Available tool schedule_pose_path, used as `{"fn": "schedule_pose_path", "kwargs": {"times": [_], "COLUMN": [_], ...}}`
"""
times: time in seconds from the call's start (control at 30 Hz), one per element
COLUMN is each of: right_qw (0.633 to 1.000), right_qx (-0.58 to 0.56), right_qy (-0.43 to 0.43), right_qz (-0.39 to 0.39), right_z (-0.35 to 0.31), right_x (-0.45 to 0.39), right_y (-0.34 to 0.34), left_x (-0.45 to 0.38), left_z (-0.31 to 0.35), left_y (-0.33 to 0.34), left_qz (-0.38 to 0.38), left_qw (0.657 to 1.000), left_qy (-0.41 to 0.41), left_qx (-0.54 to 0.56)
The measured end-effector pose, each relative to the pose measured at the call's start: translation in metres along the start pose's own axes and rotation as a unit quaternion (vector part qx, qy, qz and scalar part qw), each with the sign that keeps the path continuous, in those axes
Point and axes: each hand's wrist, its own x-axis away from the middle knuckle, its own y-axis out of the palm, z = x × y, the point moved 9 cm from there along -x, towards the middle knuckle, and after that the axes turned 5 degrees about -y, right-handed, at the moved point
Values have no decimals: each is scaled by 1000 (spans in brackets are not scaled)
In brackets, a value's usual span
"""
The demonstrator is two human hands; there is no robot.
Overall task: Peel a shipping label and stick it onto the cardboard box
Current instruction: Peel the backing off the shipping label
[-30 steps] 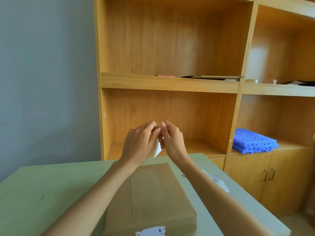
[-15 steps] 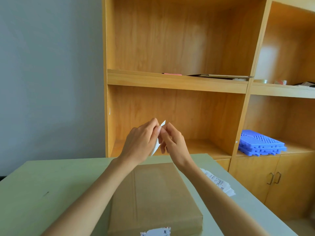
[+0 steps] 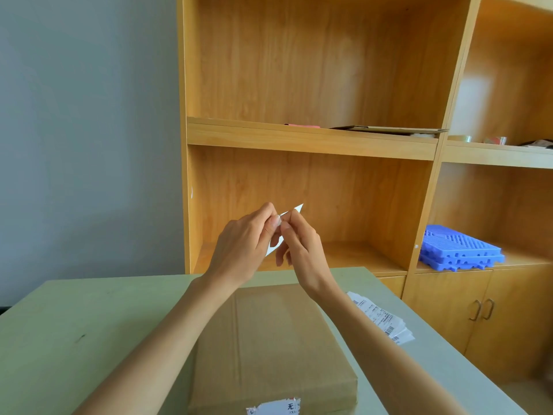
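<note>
With both the left hand and right hand pinching the thin white shipping label held edge-on above the flat brown cardboard box, its fingers clamped at one corner, the label may tear or curl onto itself if the layers are pulled unevenly.

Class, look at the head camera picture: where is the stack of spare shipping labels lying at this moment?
The label stack lies on the green table, right of the cardboard box, just beyond the right forearm.
</note>
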Motion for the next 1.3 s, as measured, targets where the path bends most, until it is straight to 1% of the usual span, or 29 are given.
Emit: {"fn": "schedule_pose_path", "kwargs": {"times": [0.13, 0.37, 0.5, 0.6, 0.73, 0.93, 1.07, 1.3], "right_qw": [1000, 1000, 998, 998, 996, 996, 998, 996], "right_qx": [-4, 18, 55, 64, 83, 74, 58, 64], "right_qy": [7, 7, -1, -13, -31, -30, -29, -61], "right_qz": [-1, -10, -21, -19, -23, -27, -11, 5], "right_z": [4, 4, 1, -2, -3, -1, -1, -4], "right_x": [-1, 4, 8, 14, 18, 19, 20, 24], "right_y": [-2, -2, -3, -3, 1, -1, -3, -3], "left_x": [0, 5, 11, 16, 20, 23, 24, 25], "left_z": [1, 1, 1, 4, 2, 0, 3, 1], "left_y": [0, 4, 6, 6, 8, 7, 6, 1], "left_qz": [0, -13, -20, -20, -22, -24, -31, 17], "left_qw": [1000, 1000, 1000, 1000, 1000, 999, 997, 999], "left_qy": [10, -2, -7, 1, -7, -18, -14, -19], "left_qx": [-16, -20, 1, 7, 20, 37, 65, 47]}}
